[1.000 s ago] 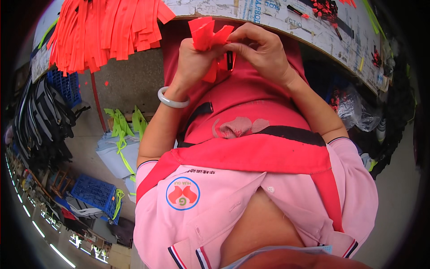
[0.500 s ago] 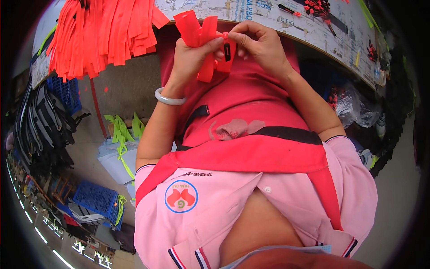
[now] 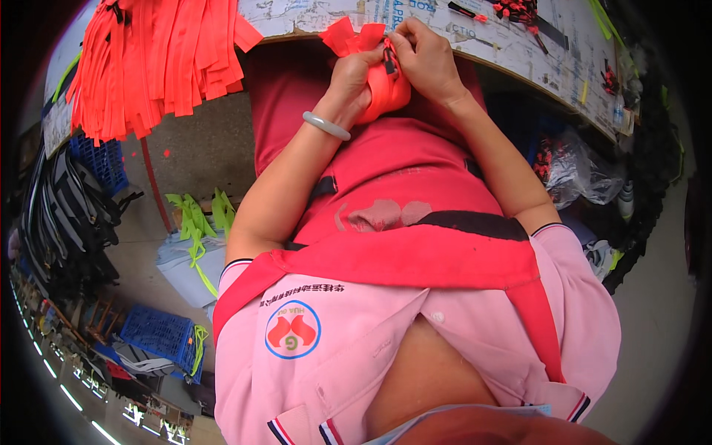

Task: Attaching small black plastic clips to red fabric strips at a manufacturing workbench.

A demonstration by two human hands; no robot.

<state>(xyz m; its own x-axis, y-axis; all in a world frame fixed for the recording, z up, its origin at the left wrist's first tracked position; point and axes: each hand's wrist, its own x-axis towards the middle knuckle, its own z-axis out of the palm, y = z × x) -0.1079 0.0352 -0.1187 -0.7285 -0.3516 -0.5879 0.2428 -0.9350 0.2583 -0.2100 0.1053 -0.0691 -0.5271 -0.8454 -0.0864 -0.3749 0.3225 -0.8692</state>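
Note:
A bright red-orange zipper [image 3: 387, 90] is looped between my hands at the table's near edge, over my red apron [image 3: 415, 178]. My left hand [image 3: 354, 80], with a pale bangle at its wrist, is closed around the zipper tape; its loose ends stick up past the fingers. A small black pull tab [image 3: 389, 59] hangs on the tape between the two hands. My right hand [image 3: 430, 65] pinches at the zipper beside this tab, its fingertips partly hidden. The exact part under those fingers cannot be made out.
Many red-orange zipper strips [image 3: 163, 59] hang over the edge of the worktable [image 3: 297, 16] at left. Small red and black zipper sliders [image 3: 519, 11] lie at the far right. Below are a plastic bag [image 3: 582, 174], lime-green strips [image 3: 194, 219], black-grey strips [image 3: 63, 215] and a blue crate [image 3: 156, 334].
Both hands have drawn closer together, the left moving right. The zipper's hanging part has bent into a rounded loop. My right hand has turned and risen slightly.

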